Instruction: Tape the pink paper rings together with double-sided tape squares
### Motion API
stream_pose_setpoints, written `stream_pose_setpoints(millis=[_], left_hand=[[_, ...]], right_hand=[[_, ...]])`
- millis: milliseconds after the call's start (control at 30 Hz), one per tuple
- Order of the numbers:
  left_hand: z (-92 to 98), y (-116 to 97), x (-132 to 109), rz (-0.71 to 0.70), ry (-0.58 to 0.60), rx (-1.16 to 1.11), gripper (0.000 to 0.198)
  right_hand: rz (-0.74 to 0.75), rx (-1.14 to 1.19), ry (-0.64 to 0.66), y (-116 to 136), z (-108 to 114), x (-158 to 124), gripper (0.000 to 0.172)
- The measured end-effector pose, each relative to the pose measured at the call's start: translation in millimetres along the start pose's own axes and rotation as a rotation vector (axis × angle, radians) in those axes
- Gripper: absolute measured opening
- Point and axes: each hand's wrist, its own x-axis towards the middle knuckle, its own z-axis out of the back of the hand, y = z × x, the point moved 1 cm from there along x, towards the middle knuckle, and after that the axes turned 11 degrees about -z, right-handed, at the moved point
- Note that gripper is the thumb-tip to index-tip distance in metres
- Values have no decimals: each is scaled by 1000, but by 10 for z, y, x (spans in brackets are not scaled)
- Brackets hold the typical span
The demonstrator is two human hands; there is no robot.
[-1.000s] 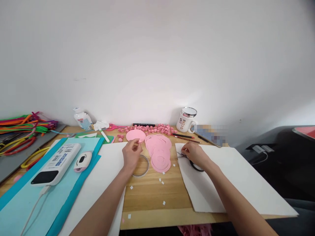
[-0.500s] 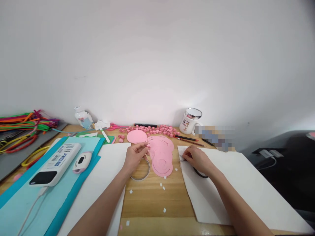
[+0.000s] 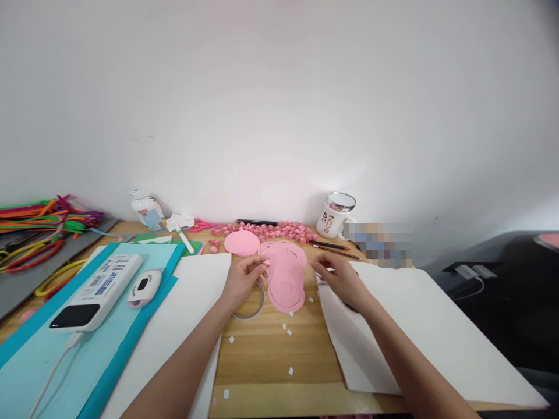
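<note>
My left hand [image 3: 245, 278] is closed, pinching a small curled piece of pink paper [image 3: 266, 264] between thumb and fingertips. Under and beside it lies a roll of tape [image 3: 253, 311] on the wooden table. Stacked pink paper circles [image 3: 286, 285], some cut into spirals, lie just right of that hand. Over the left edge of a white board [image 3: 419, 331] hovers my right hand [image 3: 338, 278], fingertips drawn together; anything between them is too small to make out. Below this hand shows part of a dark, curved object [image 3: 350, 307], mostly hidden.
Several pink rolled paper buds [image 3: 288, 231] lie along the wall, near a black marker [image 3: 257, 222]. A mug [image 3: 334, 215] and pencils [image 3: 334, 247] stand and lie at back right. At left are a white device [image 3: 98, 291] with a cable, blue sheets and pipe cleaners [image 3: 48, 218].
My right hand has lifted and shifted slightly left, off the white board's edge toward the pink circles. My left hand keeps its pinch on the pink paper, with fingers slightly shifted.
</note>
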Motion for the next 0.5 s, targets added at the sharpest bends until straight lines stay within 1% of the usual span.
stream_pose_setpoints(millis=[67,100,200,267,333,500], left_hand=[[-6,5,-1,7,11,-8,25],[-6,3,-1,11,15,-8,25],[4,-16,1,7,17,6,24],[11,-30,0,2,14,9,23],[10,-33,-3,1,16,-7,23],[-10,-1,-12,-9,54,-48,23]], right_hand=[[32,286,108,201,-169,-23,22],[33,382,131,291,-265,-28,26],[24,538,176,447,-542,-8,38],[15,627,191,451,-671,23,40],[-7,714,217,409,-741,50,39],[-105,849,248,337,-758,53,35]])
